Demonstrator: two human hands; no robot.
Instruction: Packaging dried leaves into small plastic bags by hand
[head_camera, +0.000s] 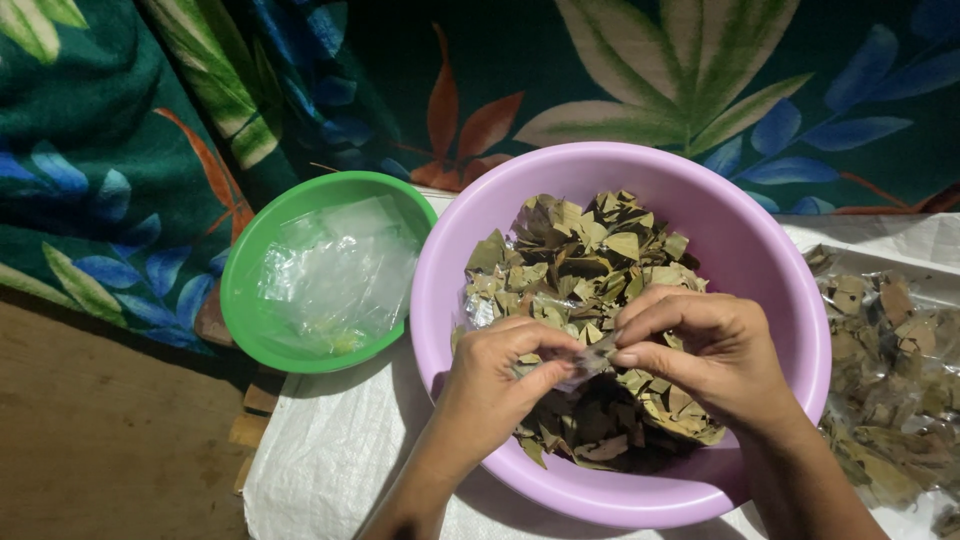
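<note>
A purple plastic basin (760, 270) holds a heap of dried, cut green-brown leaves (580, 260). Over its near half, my left hand (500, 385) and my right hand (700, 350) meet fingertip to fingertip. Together they pinch a small clear plastic packet (590, 360) with leaf pieces in it. The left thumb and forefinger grip one end, the right fingers the other. The leaves under both hands are partly hidden.
A green bowl (250, 290) left of the basin holds clear plastic bags (340, 270). Both stand on a white woven sack (340, 450). More bagged dried leaves (890, 380) lie at the right. A dark leaf-patterned cloth (120, 150) hangs behind; a wooden floor (100, 440) shows lower left.
</note>
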